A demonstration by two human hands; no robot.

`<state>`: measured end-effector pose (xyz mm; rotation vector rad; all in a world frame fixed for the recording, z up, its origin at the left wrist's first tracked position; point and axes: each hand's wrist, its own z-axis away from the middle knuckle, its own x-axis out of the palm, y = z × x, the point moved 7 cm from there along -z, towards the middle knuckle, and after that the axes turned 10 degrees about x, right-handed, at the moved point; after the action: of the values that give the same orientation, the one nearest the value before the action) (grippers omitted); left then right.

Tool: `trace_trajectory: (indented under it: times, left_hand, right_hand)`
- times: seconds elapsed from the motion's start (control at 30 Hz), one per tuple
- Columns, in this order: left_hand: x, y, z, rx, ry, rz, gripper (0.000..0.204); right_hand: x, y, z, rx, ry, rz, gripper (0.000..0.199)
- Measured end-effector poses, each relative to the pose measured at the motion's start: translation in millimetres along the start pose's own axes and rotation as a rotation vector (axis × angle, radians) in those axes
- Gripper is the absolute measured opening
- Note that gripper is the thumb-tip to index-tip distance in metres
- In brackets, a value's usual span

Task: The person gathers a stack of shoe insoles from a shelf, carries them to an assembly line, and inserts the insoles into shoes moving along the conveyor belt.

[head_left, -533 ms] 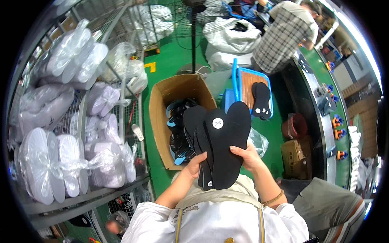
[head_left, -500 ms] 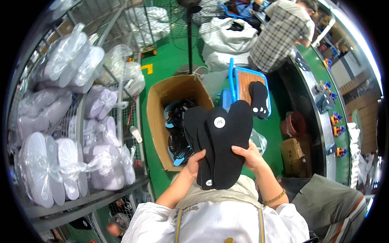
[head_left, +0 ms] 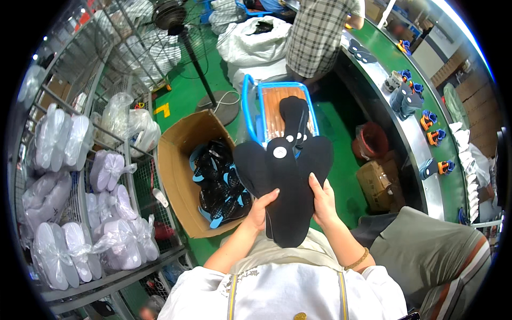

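Observation:
Both my hands hold a fanned stack of black insoles in front of my waist. My left hand is closed on the left edge, thumb on top; my right hand grips the right edge likewise. A round white sticker marks the top insole, and the wider ends spread apart away from me. Just beyond, more black insoles lie on a blue-framed seat with wooden slats. Left of the stack stands an open cardboard box of black and light-blue pieces.
A wire rack at left carries plastic-wrapped pale insoles. Ahead are a standing fan, a white sack and a person in a plaid shirt. At right, a red bucket and carton sit beside a green conveyor.
My view has turned right, so the box and seat appear farther left. The held insoles' near ends have drawn together, and the left one now splays outward. Both hands keep their grip.

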<state>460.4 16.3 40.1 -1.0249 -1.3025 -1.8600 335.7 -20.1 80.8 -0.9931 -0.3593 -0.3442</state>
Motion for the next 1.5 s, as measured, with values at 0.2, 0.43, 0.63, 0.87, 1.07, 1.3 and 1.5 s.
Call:
trace_trajectory:
  times: [0.2,0.43,0.63,0.87,1.07,1.3,1.5]
  left_hand:
    - [35.3,-15.1,-61.8,-0.045,0.063,0.031,0.032]
    - [51.9,-37.0,-108.6,-0.234,0.183,-0.023,0.030]
    - [86.9,-29.1,-140.1,-0.179,0.005,-0.303,0.042]
    - [117.6,-11.8,-191.9,-0.031,-0.339,0.110,0.065]
    - [110.2,-38.0,-270.9,-0.119,-0.255,0.028,0.046]
    - [98.4,-18.7,-312.1,-0.202,-0.152,-0.387,0.038]
    - [97.2,-37.6,-295.2,-0.678,-0.198,-0.146,0.035]
  right_hand:
    - [-99.4,-121.4,-34.4,-0.119,-0.059,0.088,0.037]
    - [-113.6,-195.3,-43.8,-0.112,-0.280,0.239,0.057]
    - [-134.9,-233.0,-59.8,-0.102,-0.383,0.541,0.038]
    - [-117.0,-296.8,-126.5,-0.457,0.007,0.356,0.026]
    - [-81.8,-203.0,-170.2,-0.193,-0.053,0.210,0.031]
    - [-60.1,-287.3,-158.4,-0.974,-0.006,1.406,0.053]
    - [-49.9,-244.8,-156.1,-0.869,-0.697,1.951,0.069]
